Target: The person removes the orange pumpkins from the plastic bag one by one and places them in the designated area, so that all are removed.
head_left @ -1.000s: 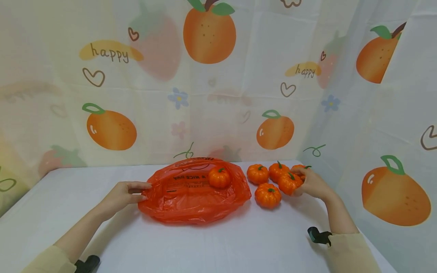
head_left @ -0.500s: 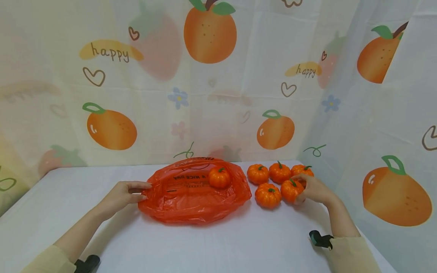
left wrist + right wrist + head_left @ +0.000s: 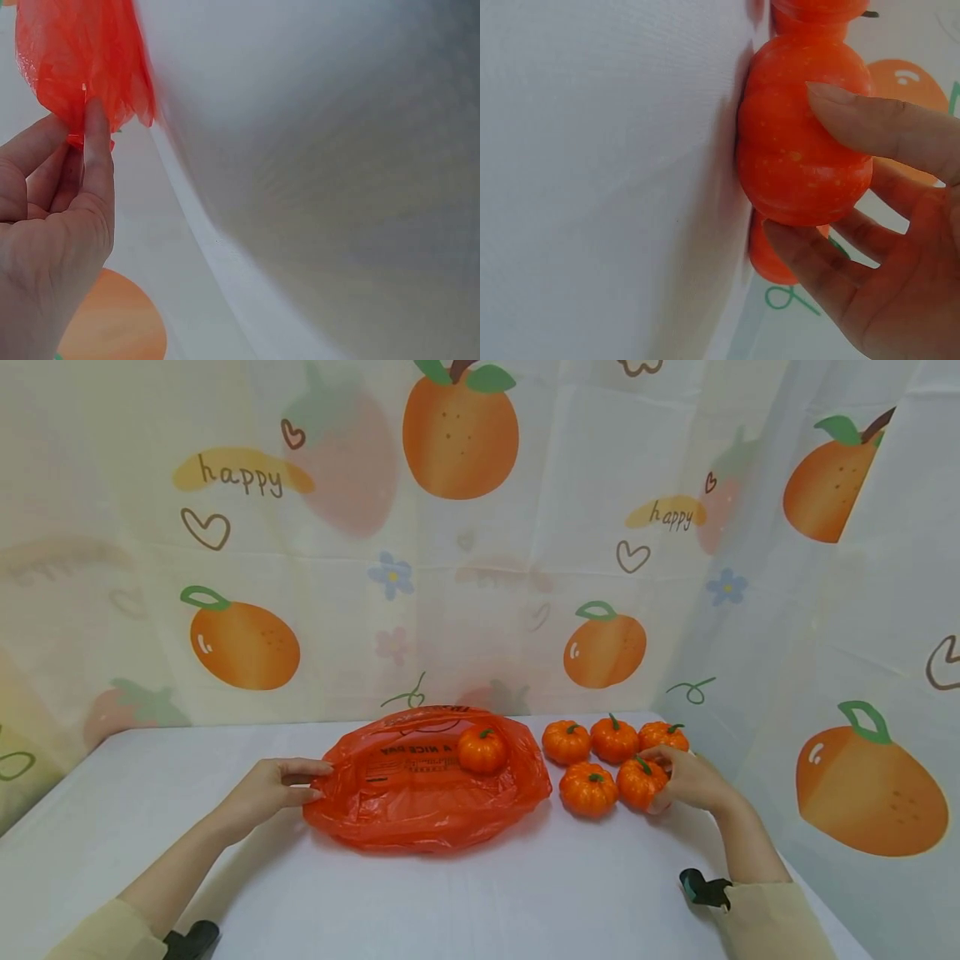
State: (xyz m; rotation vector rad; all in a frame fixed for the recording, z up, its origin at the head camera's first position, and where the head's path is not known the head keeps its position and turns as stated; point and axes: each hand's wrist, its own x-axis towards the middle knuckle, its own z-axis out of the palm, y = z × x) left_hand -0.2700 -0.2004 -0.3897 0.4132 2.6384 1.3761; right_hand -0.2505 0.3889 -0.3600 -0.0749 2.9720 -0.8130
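Note:
My left hand (image 3: 258, 795) pinches the left edge of a red plastic bag (image 3: 405, 827), which lies on its side with its mouth spread wide. In the left wrist view, thumb and fingers meet on the gathered film (image 3: 82, 60). A small orange pumpkin (image 3: 482, 752) with a green stem sits at the bag's right side. My right hand (image 3: 697, 781) grips another small pumpkin (image 3: 639, 785) at the right front of the group. The right wrist view has the thumb on one side of this pumpkin (image 3: 802, 142) and the fingertips on another; its underside is close to the tabletop.
Beside the held one is a front pumpkin (image 3: 588, 791). Three more pumpkins stand behind: left (image 3: 566, 743), middle (image 3: 614, 741) and right (image 3: 663, 737). A white cloth (image 3: 465, 902) covers the table, and a fruit-print curtain (image 3: 480, 577) hangs behind it.
The right hand has brought its pumpkin slightly toward me and right, down to the front row, so the back right pumpkin shows more. Left hand and bag stay as they were.

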